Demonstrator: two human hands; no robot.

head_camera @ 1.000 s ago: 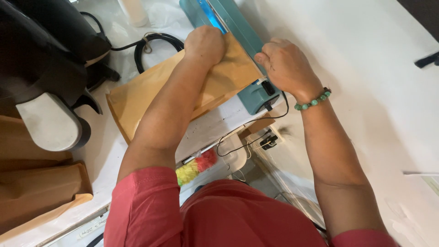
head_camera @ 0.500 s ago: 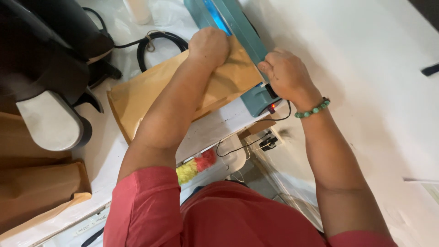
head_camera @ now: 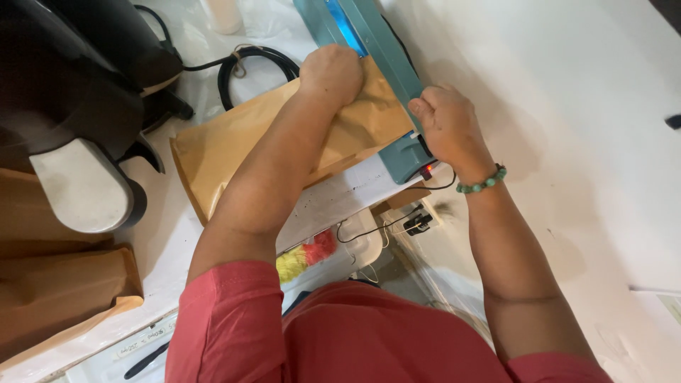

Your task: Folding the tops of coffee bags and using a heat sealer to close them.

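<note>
Here we press our left hand [head_camera: 332, 71], closed into a fist, on the brown paper bag [head_camera: 234, 149]. The bag's long axis runs from the frame's centre-left up to the teal heat sealer [head_camera: 369, 42] at top centre. Our right hand [head_camera: 445, 128] curls over the sealer's near end.

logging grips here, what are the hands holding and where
Left hand presses the brown paper bag at its top edge; right hand grips the teal sealer near its end.

Count, head view:
- hands: 2, left hand [head_camera: 332, 73] and right hand [head_camera: 447, 128]
- teal sealing machine [head_camera: 369, 42]: 1
- brown paper bags: 2, one [head_camera: 227, 152] under the hands, one [head_camera: 64, 291] at left
- green bead bracelet [head_camera: 482, 183]: 1
- coiled black cable [head_camera: 255, 60]: 1
</note>
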